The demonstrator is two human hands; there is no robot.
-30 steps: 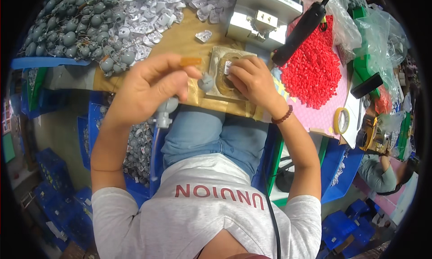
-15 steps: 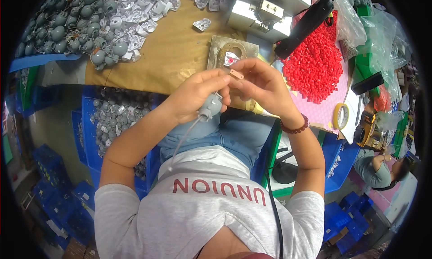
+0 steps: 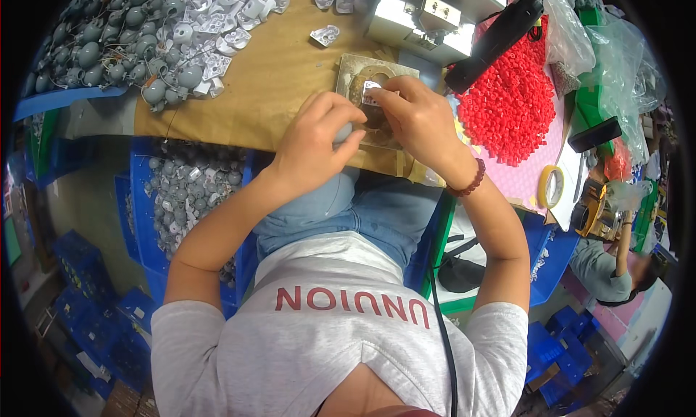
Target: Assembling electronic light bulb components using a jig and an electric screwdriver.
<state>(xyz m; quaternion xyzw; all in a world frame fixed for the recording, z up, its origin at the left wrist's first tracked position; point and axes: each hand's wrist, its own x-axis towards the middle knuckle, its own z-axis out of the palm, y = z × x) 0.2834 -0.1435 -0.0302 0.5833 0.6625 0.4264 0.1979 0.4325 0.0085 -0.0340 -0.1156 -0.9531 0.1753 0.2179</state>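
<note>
My left hand (image 3: 319, 136) is curled round a grey rounded plastic part (image 3: 344, 132), of which only a small piece shows between thumb and fingers. It hovers at the table's front edge, left of a square metal fixture (image 3: 353, 68) with an oval recess. A small white plastic piece (image 3: 369, 98) sits in that recess. My right hand (image 3: 424, 123) reaches over the fixture from the right, with thumb and forefinger pinched together at the white piece. Whatever is between those fingertips is hidden.
Grey rounded parts with wires (image 3: 90, 55) and white plastic pieces (image 3: 217, 40) are heaped at the left. A metal device (image 3: 420, 26), a black tool (image 3: 500, 44), small red parts (image 3: 504, 105) and a tape roll (image 3: 551, 186) lie rightward. Below stands a blue bin (image 3: 145, 236).
My right hand has moved forward to the fixture. My left hand has parted from it, rising slightly with the grey part. The small tan piece between my fingers no longer shows.
</note>
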